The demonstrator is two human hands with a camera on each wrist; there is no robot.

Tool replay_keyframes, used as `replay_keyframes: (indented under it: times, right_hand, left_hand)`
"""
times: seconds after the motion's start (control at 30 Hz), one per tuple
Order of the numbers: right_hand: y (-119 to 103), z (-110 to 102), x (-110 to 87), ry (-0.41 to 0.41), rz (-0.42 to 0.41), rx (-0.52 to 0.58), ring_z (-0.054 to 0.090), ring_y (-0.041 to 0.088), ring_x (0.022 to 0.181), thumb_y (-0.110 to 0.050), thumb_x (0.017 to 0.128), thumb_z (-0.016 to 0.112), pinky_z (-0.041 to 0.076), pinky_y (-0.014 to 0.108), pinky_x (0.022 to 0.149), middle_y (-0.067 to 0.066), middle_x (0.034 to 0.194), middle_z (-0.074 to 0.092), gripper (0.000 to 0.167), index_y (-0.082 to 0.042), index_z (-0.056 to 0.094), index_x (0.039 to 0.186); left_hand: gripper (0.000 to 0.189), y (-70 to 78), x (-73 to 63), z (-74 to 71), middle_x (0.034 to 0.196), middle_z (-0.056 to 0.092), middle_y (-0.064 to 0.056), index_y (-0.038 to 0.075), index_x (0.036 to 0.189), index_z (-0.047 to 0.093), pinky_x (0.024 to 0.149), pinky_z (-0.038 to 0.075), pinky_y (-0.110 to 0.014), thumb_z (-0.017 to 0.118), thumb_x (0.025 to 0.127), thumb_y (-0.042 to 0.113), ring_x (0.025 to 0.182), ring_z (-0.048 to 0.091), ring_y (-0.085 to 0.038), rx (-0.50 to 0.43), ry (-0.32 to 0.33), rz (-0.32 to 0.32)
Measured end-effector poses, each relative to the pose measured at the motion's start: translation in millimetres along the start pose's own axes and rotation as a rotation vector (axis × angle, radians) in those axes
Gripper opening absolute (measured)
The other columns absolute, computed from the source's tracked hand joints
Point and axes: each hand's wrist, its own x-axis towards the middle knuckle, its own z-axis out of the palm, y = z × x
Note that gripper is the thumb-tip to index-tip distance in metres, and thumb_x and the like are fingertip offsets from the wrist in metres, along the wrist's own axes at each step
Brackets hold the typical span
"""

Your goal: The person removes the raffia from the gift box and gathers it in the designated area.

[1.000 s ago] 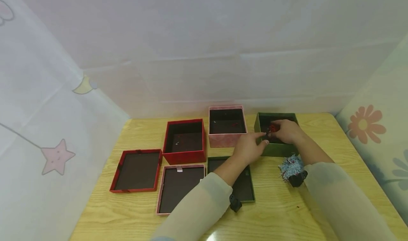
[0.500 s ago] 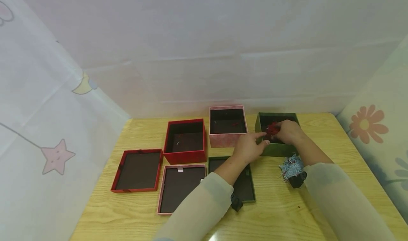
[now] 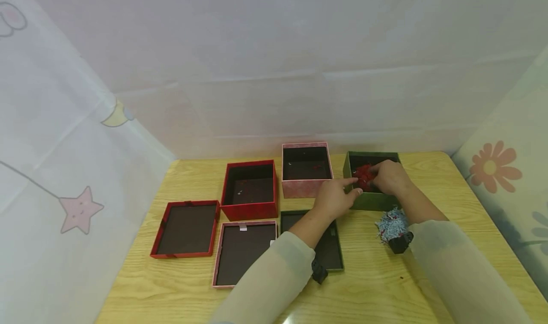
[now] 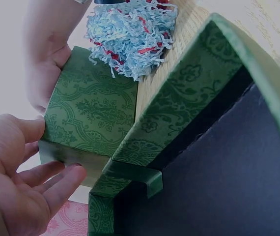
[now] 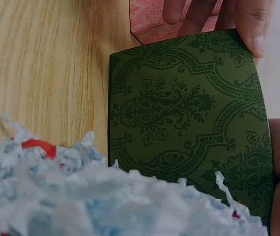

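Note:
The green patterned box (image 3: 371, 201) stands at the back right of the table. At its front left corner my left hand (image 3: 334, 199) holds it, thumb near the front rim and fingers along the left wall; the left wrist view shows this hand (image 4: 27, 177) beside the corner. My right hand (image 3: 389, 177) reaches over the right side into the box, curled fingers at a clump of red shredded paper (image 3: 364, 175). In the right wrist view the green front wall (image 5: 189, 108) hides those fingertips. Blue-white shredded paper (image 3: 392, 225) lies in a heap before the box.
Left of the green box stand a pink box (image 3: 306, 188) and a red box (image 3: 249, 211), both uncovered. A red lid (image 3: 185, 229), a pink lid (image 3: 244, 255) and a green lid (image 3: 331, 248) lie inside-up in front. A pale cloth wall (image 3: 299, 76) rises behind the table.
The red shredded paper has come up into fuller view and spread between my hands in the green box. My right hand has shifted only slightly; my left hand stays at the corner.

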Motion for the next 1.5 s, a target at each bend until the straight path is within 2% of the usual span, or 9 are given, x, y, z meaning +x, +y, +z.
replay_keyframes:
  times: [0.33,0.57,0.77,0.9,1.07,1.3,1.5]
  right_hand:
    - [-2.2,6.3,10.4,0.016,0.009,-0.049,0.065,0.053,0.104,-0.016,0.091,0.077,0.054,0.06,0.091,0.026,0.112,0.073,0.033,0.006,0.075,0.115]
    - [0.4,7.5,12.6,0.071,0.001,-0.031,0.067,0.049,0.103,-0.016,0.092,0.073,0.055,0.059,0.089,0.02,0.106,0.076,0.023,-0.001,0.081,0.107]
    - [0.0,0.8,1.5,0.145,-0.022,0.022,0.07,0.044,0.098,-0.017,0.092,0.071,0.055,0.059,0.086,0.017,0.101,0.078,0.023,-0.002,0.082,0.106]
    - [-2.6,-6.4,-7.5,0.14,-0.001,0.087,0.07,0.044,0.098,-0.02,0.093,0.072,0.057,0.058,0.082,0.02,0.107,0.077,0.027,-0.001,0.08,0.111]
    - [-1.2,-13.7,-15.7,0.139,0.019,0.105,0.068,0.044,0.102,-0.026,0.096,0.073,0.056,0.058,0.082,0.022,0.116,0.074,0.033,-0.002,0.078,0.118]
    - [3.7,-28.2,-31.7,0.184,-0.003,0.113,0.067,0.045,0.102,-0.034,0.097,0.074,0.055,0.059,0.08,0.024,0.118,0.073,0.042,-0.002,0.075,0.123]
    - [5.1,-37.7,-47.2,0.181,0.039,0.152,0.066,0.046,0.105,-0.043,0.098,0.072,0.054,0.059,0.08,0.027,0.122,0.07,0.052,-0.002,0.072,0.13]
  left_hand:
    - [0.042,1.9,-0.4,-0.4,0.043,0.047,0.006,0.033,0.143,0.065,0.037,0.031,-0.025,0.065,0.102,0.045,0.034,0.035,-0.008,0.016,0.005,-0.005]
    - [0.044,1.3,0.5,-0.9,0.044,0.05,0.005,0.034,0.146,0.062,0.037,0.032,-0.025,0.063,0.103,0.046,0.034,0.037,-0.01,0.004,-0.016,-0.018]
    - [0.045,0.2,1.2,-1.8,0.045,0.052,0.006,0.036,0.146,0.061,0.04,0.036,-0.026,0.063,0.103,0.048,0.037,0.042,-0.01,0.003,-0.028,-0.019]
    - [0.045,-0.9,1.7,-2.4,0.046,0.053,0.005,0.037,0.146,0.061,0.041,0.037,-0.026,0.063,0.102,0.048,0.037,0.041,-0.01,-0.017,-0.041,-0.037]
    - [0.045,-0.5,2.3,-2.2,0.046,0.053,0.005,0.037,0.146,0.061,0.042,0.038,-0.026,0.064,0.102,0.048,0.037,0.04,-0.01,-0.019,-0.041,-0.045]
    - [0.045,1.3,3.9,-1.2,0.048,0.056,0.006,0.039,0.146,0.06,0.047,0.042,-0.027,0.064,0.102,0.048,0.04,0.046,-0.01,-0.015,-0.042,-0.053]
    - [0.047,0.8,4.9,-0.6,0.047,0.055,0.005,0.04,0.147,0.059,0.044,0.04,-0.027,0.065,0.101,0.048,0.037,0.041,-0.01,-0.039,-0.046,-0.065]
